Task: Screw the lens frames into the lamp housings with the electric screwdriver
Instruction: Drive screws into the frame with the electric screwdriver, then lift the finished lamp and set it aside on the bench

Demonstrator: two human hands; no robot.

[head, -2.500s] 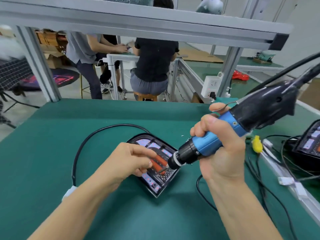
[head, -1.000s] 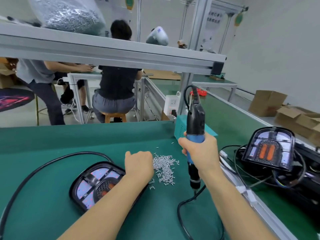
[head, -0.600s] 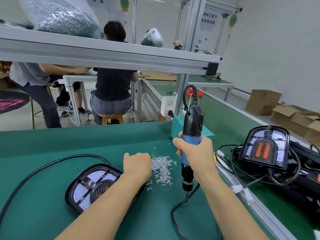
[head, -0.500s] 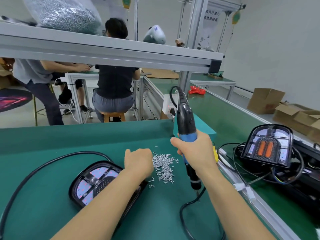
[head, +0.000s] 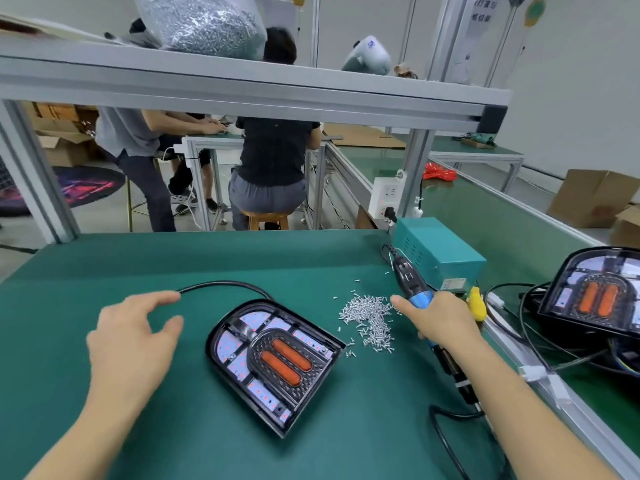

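Left of the lamp housing [head: 273, 362], left hand [head: 130, 344] now hovers spread; right hand [head: 438, 317] grips screwdriver [head: 410, 284]

Before me, a black D-shaped lamp housing [head: 275, 363] lies flat on the green tabletop [head: 242, 265], its lens frame [head: 287, 362] seated face up around two orange oval elements. A heap of small silver screws [head: 369, 315] lies just right of it. I see the electric screwdriver [head: 414, 289], black above a blue grip, gripped in the right hand [head: 440, 317], its body tilted and its tip hidden.
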